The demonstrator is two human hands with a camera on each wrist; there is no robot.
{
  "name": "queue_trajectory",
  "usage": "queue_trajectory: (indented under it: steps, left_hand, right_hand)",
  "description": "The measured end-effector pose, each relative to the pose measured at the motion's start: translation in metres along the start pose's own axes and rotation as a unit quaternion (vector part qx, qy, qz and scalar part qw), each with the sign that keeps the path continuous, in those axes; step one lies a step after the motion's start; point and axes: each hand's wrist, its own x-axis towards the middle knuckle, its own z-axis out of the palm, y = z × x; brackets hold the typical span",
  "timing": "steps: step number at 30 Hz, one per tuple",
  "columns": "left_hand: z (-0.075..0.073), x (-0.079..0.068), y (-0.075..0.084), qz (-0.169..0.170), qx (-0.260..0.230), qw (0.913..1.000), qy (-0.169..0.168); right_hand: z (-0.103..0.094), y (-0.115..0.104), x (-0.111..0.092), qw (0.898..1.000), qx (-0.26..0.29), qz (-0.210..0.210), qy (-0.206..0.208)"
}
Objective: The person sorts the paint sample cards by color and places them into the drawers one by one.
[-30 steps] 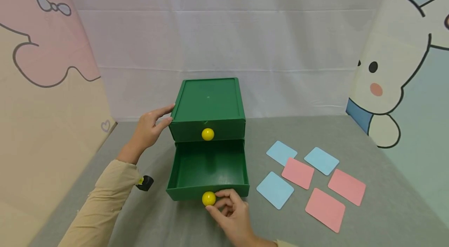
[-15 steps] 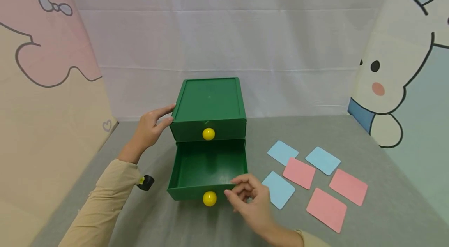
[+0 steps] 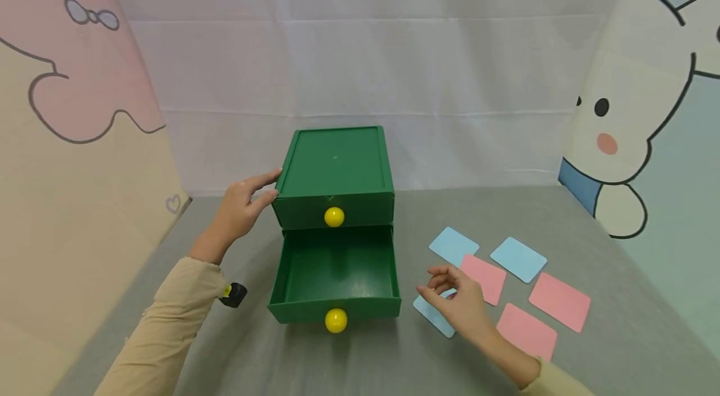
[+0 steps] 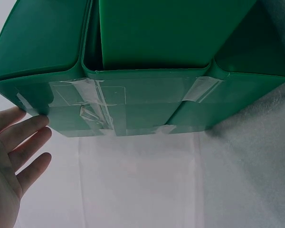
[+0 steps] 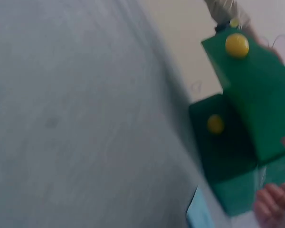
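A green two-drawer cabinet [image 3: 337, 162] stands on the grey table, its lower drawer [image 3: 368, 308] pulled out and bare inside. Round yellow knobs sit on the upper front [image 3: 334, 217] and on the lower one [image 3: 335, 320]. My left hand [image 3: 239, 212] touches the cabinet's left side near the top, fingers fairly straight. In the left wrist view its fingertips [image 4: 40, 121] rest along the taped green wall [image 4: 142, 104]. My right hand [image 3: 462, 303], fingers loosely bent and holding nothing, is over the nearest blue card [image 3: 434, 318], partly hiding it.
Two more blue cards [image 3: 517, 258] and three pink cards [image 3: 559, 302] lie flat to the right, a pink one overlapping a blue one. A white cloth [image 3: 360, 59] hangs behind, with cartoon-printed panels [image 3: 79, 196] at both sides.
My right hand has let go of the lower yellow knob and moved right, past the drawer's corner, to the cards. The left hand and the pulled-out drawer have stayed in place.
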Motion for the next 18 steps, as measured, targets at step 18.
queue_trajectory:
  steps: [18]
  left_hand:
    - [0.002,0.0,-0.001,-0.001,-0.001,1.0,0.005]
  right_hand:
    - [-0.024,0.042,-0.017,0.926,-0.371,-0.007,-0.071]
